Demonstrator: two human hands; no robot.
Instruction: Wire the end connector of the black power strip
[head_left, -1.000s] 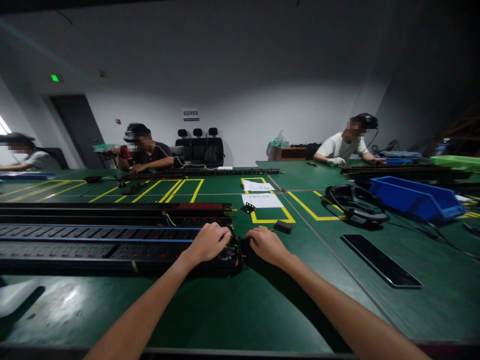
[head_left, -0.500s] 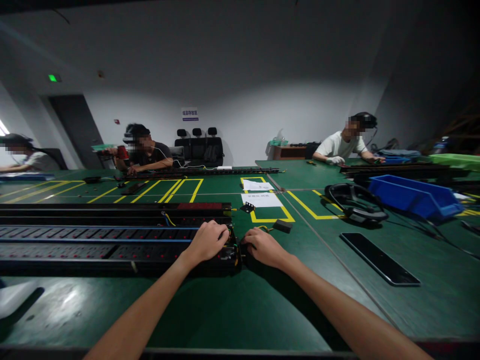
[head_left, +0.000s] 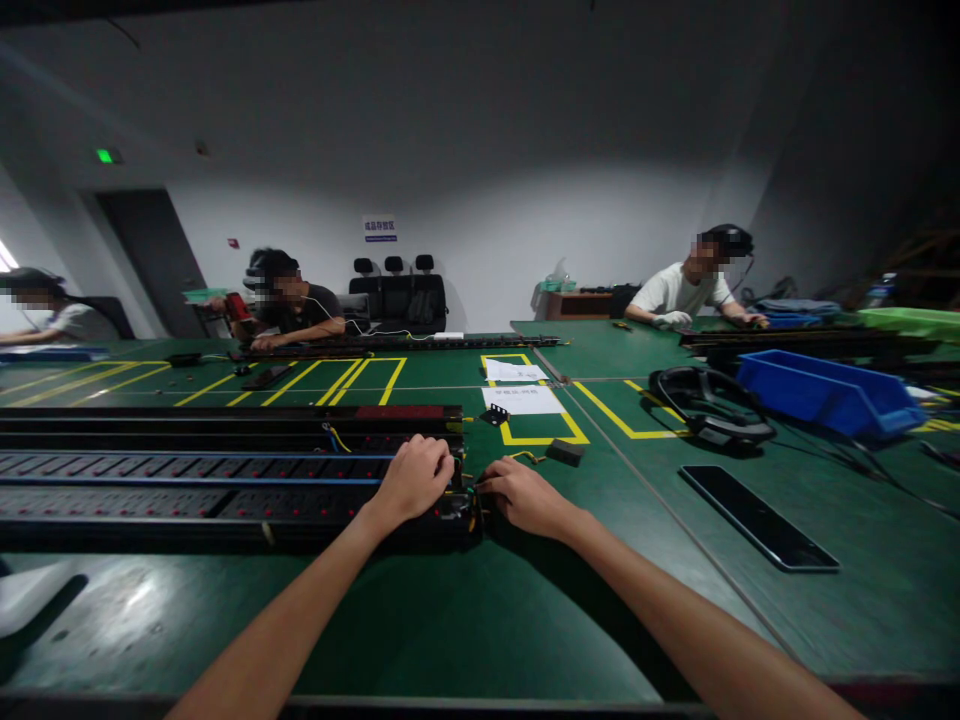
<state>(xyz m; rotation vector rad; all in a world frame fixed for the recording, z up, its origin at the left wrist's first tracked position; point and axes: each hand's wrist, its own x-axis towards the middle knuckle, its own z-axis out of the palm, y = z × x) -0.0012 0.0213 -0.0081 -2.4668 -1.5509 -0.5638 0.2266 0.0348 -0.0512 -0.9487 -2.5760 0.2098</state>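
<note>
Long black power strips lie side by side on the green table, their right ends near the middle of my view. Over the end of the blue-edged power strip (head_left: pixel 300 466) my left hand (head_left: pixel 415 478) is closed, its fingers curled down around it. Just off that end, my right hand (head_left: pixel 525 496) is closed in a pinch close to some small wires (head_left: pixel 472 505). Whatever lies between its fingertips is hidden. A nearer black power strip (head_left: pixel 300 505) runs alongside, showing rows of sockets with red dots.
Beyond my right hand lie a small black block (head_left: pixel 566 452), a black bracket (head_left: pixel 496 413) and a paper sheet (head_left: pixel 523 400). To the right are a phone (head_left: pixel 757 518), a black headset (head_left: pixel 709 408) and a blue bin (head_left: pixel 829 392). Several people sit across the table.
Both hands have shifted slightly: my left moved a little up and left, my right a little left toward the strip's end. Across the table, a person's red tool has tilted.
</note>
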